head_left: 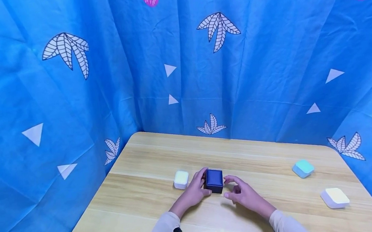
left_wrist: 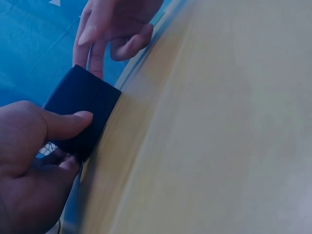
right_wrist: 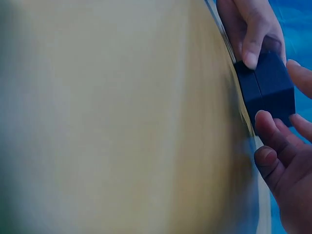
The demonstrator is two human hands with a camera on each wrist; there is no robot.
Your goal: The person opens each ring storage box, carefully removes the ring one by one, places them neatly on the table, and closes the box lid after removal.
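Observation:
A small dark blue jewelry box [head_left: 214,181], its lid closed, sits on the wooden table in front of me. My left hand [head_left: 195,190] grips it from the left, with the thumb across the near side and the fingers round the far side, as the left wrist view also shows. The seam between lid and base runs along the box [right_wrist: 265,85] in the right wrist view. Just right of the box is my right hand [head_left: 244,195], its thumb and fingers parted and loosely bent, fingertips close by the box's right side.
A white rounded block [head_left: 181,179] stands left of the left hand. Toward the right lie a turquoise-topped block [head_left: 303,168] and a cream-topped white block [head_left: 335,198]. The wooden table [head_left: 140,207] meets a blue patterned curtain [head_left: 202,74] at its back and sides.

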